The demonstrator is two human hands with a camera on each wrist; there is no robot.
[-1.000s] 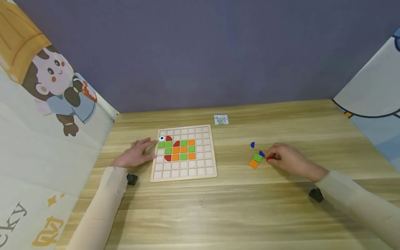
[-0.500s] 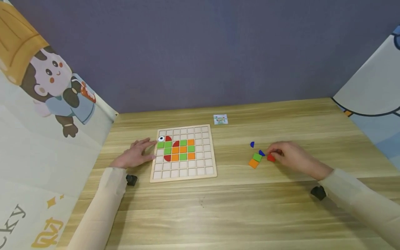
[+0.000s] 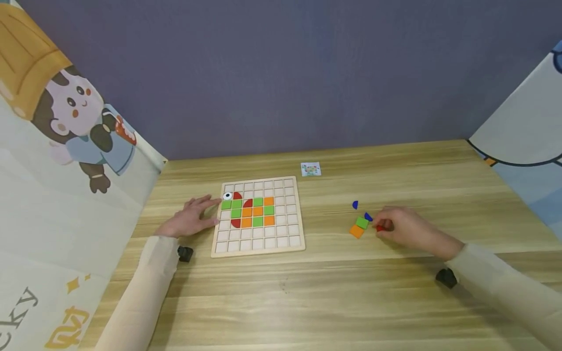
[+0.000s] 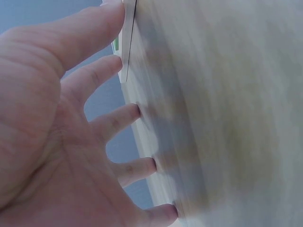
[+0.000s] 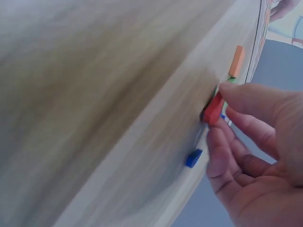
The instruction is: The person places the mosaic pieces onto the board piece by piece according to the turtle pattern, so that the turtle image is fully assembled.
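My left hand (image 3: 188,218) lies at the left edge of a wooden grid board (image 3: 259,243), fingers spread; in the left wrist view its thumb (image 4: 90,33) and index finger touch the board's edge. Green, orange and red tiles and a white eye piece (image 3: 227,196) sit in the board's squares. To the right, my right hand (image 3: 406,228) pinches a red tile (image 5: 214,109) between thumb and fingers, close to the tabletop. Beside it lie a green tile (image 3: 362,223), an orange tile (image 3: 357,231) and two blue half-round pieces (image 3: 355,204). Another blue piece (image 5: 193,158) shows in the right wrist view.
A small picture card (image 3: 311,169) lies behind the board, toward the back of the wooden table (image 3: 307,302). A dark blue-grey panel (image 3: 307,73) rises along the back edge. Printed cartoon panels stand at both sides.
The right hand shifts slightly around the red tile: half a second ago more of the tile showed, and now the fingers cover most of it. The left hand keeps its place.
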